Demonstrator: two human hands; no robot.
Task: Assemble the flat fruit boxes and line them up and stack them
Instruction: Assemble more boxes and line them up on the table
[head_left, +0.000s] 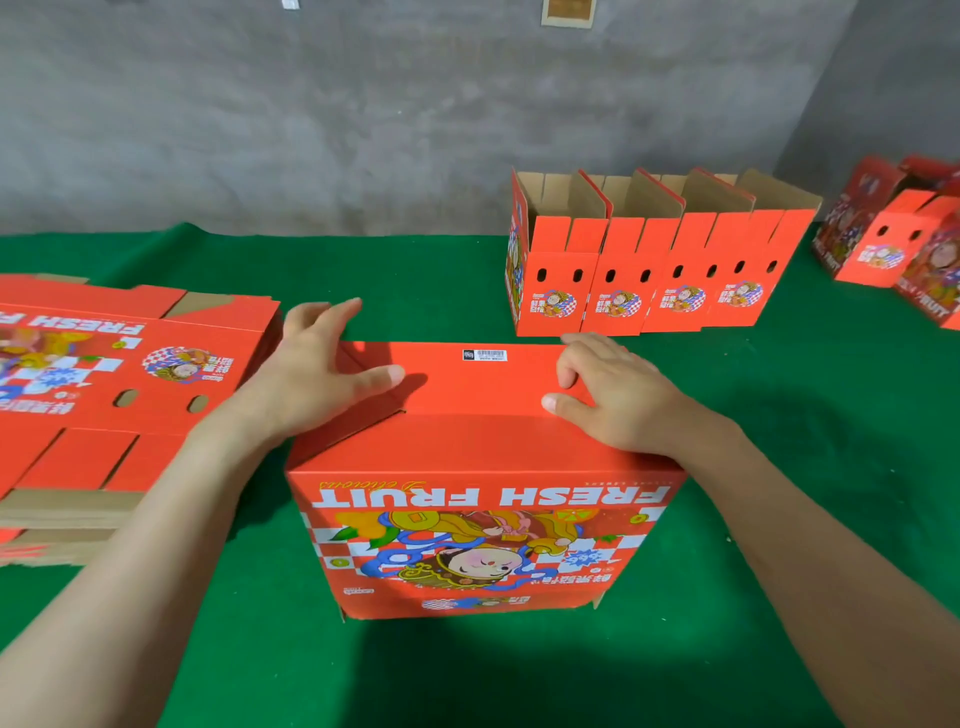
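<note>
My left hand (322, 374) and my right hand (608, 397), both open, press down on the upside-down red fruit box (483, 452).

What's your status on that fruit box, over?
Left hand flat, right hand half-curled, both pressing flaps on the box. Box upside down on green table. Four built boxes behind, flat stack left.

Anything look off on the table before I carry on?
The boxes at the far right seem to lie tipped at different angles, unlike the upright row of four. On the upturned box in front, the left flap slopes down instead of lying flush.
</note>
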